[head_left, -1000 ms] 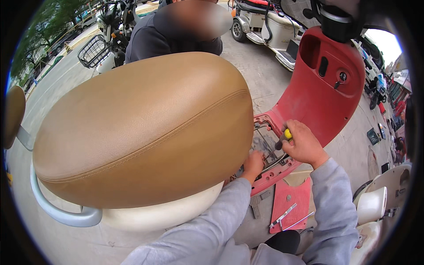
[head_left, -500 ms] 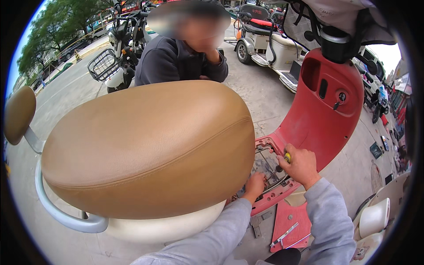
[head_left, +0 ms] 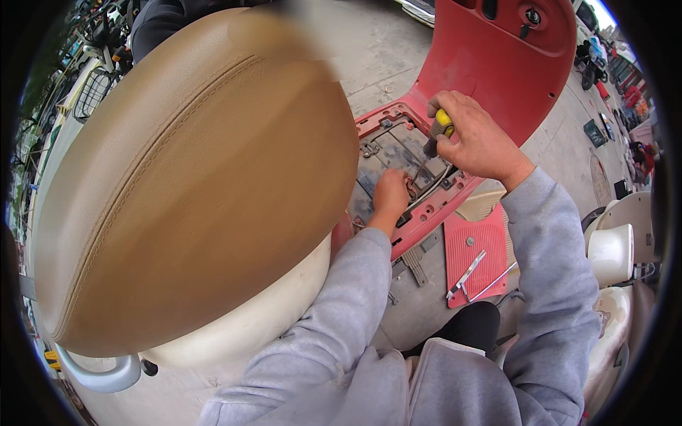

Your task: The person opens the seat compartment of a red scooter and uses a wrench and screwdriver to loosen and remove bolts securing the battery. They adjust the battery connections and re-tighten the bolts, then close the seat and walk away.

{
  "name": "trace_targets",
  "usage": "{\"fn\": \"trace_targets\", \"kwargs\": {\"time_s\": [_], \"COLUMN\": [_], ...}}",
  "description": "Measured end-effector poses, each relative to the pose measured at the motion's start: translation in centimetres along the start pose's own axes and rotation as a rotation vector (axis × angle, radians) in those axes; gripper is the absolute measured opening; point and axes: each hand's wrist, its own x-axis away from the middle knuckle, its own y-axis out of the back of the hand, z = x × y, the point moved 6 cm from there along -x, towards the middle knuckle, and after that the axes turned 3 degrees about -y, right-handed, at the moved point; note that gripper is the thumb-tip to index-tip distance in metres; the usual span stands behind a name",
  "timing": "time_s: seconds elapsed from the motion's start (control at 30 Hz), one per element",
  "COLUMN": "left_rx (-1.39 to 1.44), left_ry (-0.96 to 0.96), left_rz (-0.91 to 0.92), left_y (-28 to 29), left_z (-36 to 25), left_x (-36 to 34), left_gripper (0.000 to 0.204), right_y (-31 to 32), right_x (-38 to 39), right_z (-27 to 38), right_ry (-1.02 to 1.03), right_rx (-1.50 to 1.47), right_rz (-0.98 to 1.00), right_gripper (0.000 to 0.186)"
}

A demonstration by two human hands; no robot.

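My right hand (head_left: 477,138) grips a screwdriver (head_left: 443,119) by its yellow and dark handle, its thin shaft slanting down and left into the open floor bay (head_left: 403,238) of a red scooter. Down in that bay, my left hand (head_left: 391,193) is closed, fingers pinched by a small reddish-brown piece near the shaft's lower end. What exactly they hold is hidden. Dark battery-like blocks (head_left: 398,149) fill the bay, and a pale cable (head_left: 435,186) runs along its near side. The screwdriver's tip is too small to make out.
The scooter's large brown seat (head_left: 206,177) rises at the left, its red front panel (head_left: 490,64) at the far right. On the ground, a red ribbed floor panel (head_left: 472,241) carries a silver tool (head_left: 467,274) and a thin rod. A person in dark clothing (head_left: 167,25) is beyond the seat.
The view has tilted down and closer to the bay. My right hand still grips the screwdriver, now more upright above the bay; my left hand stays low inside it.
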Motion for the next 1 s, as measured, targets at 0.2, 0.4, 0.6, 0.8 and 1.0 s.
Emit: {"fn": "trace_targets", "kwargs": {"time_s": [0.2,0.4,0.6,0.8,1.0], "left_rx": [0.096,0.101,0.039,0.054,0.029], "left_ry": [0.042,0.067,-0.024,0.021,-0.014], "left_rz": [0.042,0.032,-0.034,-0.014,-0.031], "left_y": [0.7,0.9,0.1,-0.2,-0.2], "left_z": [-0.7,-0.7,0.2,0.5,0.5], "left_x": [0.2,0.1,0.0,-0.2,-0.3], "left_gripper": [0.013,0.014,0.015,0.015,0.015], "right_y": [-0.5,-0.4,0.0,-0.7,0.0], "right_x": [0.6,0.5,0.2,0.6,0.1], "right_z": [-2.0,-1.6,-0.5,-2.4,-1.8], "right_ry": [-0.335,-0.298,-0.029,-0.348,-0.221], "right_rx": [0.077,0.075,-0.078,0.025,-0.076], "right_rz": [0.304,0.242,0.065,0.243,0.149], "right_gripper": [0.027,0.030,0.032,0.031,0.026]}}
